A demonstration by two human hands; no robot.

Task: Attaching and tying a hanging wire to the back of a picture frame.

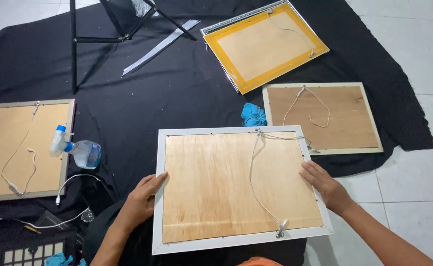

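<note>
A picture frame (pixel 236 189) lies face down in front of me, with a white border, a plywood back and a loose white hanging cord (pixel 252 172) across it. My left hand (pixel 142 197) grips its left edge, fingers curled over the border. On the right edge rests my right hand (pixel 325 184), fingers spread over the border and the plywood.
Three more frames lie face down on the black cloth (pixel 177 93): one at left (pixel 21 148), a brown one at right (pixel 325 118), a yellow-bordered one (pixel 265 44) at the back. A spray bottle (pixel 78 150), a blue rag (pixel 253 116), a stand's black legs (pixel 103 37), a metal strip (pixel 162 47) and white cables (pixel 73 182) are around.
</note>
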